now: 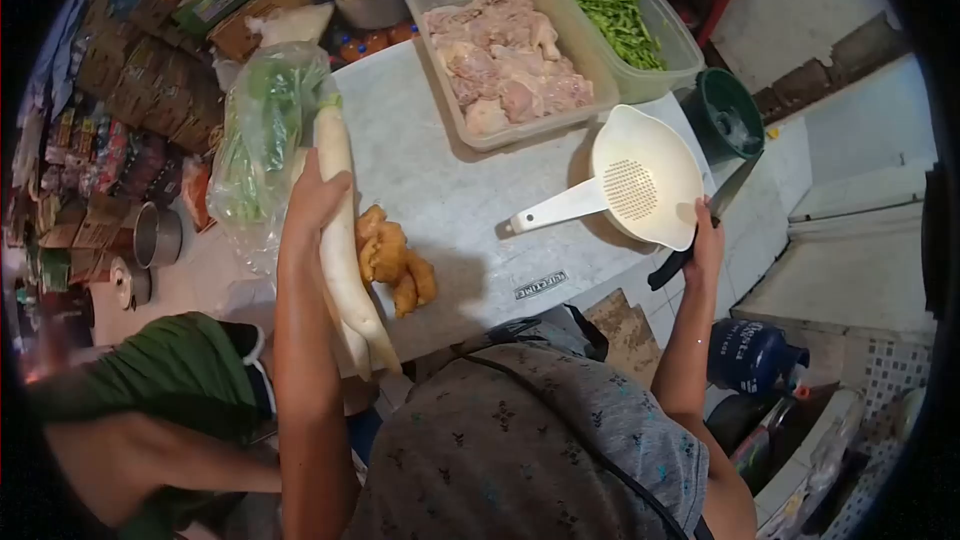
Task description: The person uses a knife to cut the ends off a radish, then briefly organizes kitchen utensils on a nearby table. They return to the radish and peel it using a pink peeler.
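Note:
My left hand (318, 195) is closed around a long white radish (345, 260) at the table's left side, thumb across its upper part. A second pale radish end (355, 350) shows beside it, largely hidden by my arm. Knobbly ginger (390, 258) lies just right of the radish. At the right edge, my right hand (706, 245) is closed with its fingertips at the rim of a white strainer (650, 175), whose handle points left. A black-handled knife (668, 270) is in the same hand, its blade pointing away past the table edge.
On the white table (450, 200), a plastic tub of raw chicken (510, 60) stands beside a tub of chopped green vegetables (615, 25). A bag of greens (265, 130) lies left. A green bin (722, 115) and blue gas cylinder (752, 355) stand right. Another person's leg (150, 460) is lower left.

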### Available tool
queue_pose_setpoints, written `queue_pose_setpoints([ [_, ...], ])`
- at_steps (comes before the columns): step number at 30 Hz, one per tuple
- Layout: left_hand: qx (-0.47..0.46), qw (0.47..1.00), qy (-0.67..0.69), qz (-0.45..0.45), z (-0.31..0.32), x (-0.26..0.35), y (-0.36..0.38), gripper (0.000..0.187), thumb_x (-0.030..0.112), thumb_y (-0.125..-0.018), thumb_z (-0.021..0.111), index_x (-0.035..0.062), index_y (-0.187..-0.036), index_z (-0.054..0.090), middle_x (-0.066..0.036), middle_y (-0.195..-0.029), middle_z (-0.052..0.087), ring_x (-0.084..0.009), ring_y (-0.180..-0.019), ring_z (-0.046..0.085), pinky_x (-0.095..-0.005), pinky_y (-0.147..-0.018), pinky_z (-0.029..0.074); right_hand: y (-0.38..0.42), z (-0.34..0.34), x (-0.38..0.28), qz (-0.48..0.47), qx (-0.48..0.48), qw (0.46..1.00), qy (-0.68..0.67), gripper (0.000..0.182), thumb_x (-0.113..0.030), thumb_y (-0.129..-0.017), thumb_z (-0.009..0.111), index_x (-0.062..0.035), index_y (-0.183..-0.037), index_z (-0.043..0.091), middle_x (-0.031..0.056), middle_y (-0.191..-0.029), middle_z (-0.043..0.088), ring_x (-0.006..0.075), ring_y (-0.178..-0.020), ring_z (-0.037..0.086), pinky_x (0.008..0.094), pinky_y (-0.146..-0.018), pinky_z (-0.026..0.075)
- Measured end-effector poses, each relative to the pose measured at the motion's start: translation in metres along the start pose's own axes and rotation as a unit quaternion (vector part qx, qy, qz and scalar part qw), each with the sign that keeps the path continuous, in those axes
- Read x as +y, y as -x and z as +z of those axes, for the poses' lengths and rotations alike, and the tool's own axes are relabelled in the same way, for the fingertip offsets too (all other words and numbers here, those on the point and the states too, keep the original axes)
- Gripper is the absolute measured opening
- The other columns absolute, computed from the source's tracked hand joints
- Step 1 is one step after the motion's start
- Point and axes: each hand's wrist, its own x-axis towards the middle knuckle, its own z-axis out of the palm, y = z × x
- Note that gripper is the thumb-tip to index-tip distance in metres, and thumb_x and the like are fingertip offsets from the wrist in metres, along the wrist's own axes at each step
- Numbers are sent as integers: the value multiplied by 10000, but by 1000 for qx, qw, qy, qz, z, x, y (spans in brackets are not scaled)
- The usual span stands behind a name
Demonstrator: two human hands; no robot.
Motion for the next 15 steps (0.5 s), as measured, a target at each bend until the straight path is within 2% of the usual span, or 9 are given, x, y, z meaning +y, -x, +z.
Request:
queue_pose_setpoints([
  [2,-70,963,248,-77,-7,17,21,602,170,-692,492,65,-1244,277,-152,-920,508,-209,-808,533,-321,-712,463,3,-3,-1,1,-8,1000,5,414,-257,-810,542,12,-1099,419,36,-900,525,98,-757,509,222,-633,414],
  [5,-137,901,404,-78,-6,31,38,538,141,-726,468,44,-1223,285,-119,-839,502,-175,-710,523,-264,-599,459,11,3,-8,-2,32,999,5,367,-276,-824,520,-8,-1061,440,21,-835,500,71,-633,474,212,-524,388],
  [6,-121,929,340,-88,-4,29,35,594,139,-742,519,47,-1259,240,-128,-887,519,-151,-722,531,-229,-574,446,9,-3,-8,19,71,997,34,351,-289,-830,508,-25,-1052,443,11,-751,470,62,-557,428,208,-455,351],
  [9,-98,976,190,-31,5,22,46,690,137,-727,592,56,-1287,196,-134,-940,523,-150,-749,537,-249,-617,450,33,9,-36,-34,69,996,-35,347,-291,-836,496,-31,-1057,434,7,-724,454,67,-544,416,212,-430,339],
  [10,-100,983,151,-34,6,27,50,786,123,-691,644,59,-1307,160,-143,-1003,512,-155,-817,532,-273,-685,440,40,13,-45,-43,36,996,-76,323,-250,-833,500,-27,-1055,423,9,-742,456,74,-552,426,213,-423,348],
  [13,-94,981,170,31,16,26,60,739,113,-683,649,49,-1278,214,-121,-989,507,-162,-846,516,-277,-734,419,65,35,-68,-41,-107,991,-69,299,-181,-818,512,-26,-1054,414,23,-769,461,82,-553,441,208,-422,361],
  [15,-109,972,204,43,19,32,68,695,106,-688,632,39,-1260,244,-104,-983,508,-154,-847,516,-259,-731,422,83,59,-74,0,-213,975,-60,294,-122,-793,529,-28,-1046,412,33,-750,467,87,-547,453,203,-422,371],
])
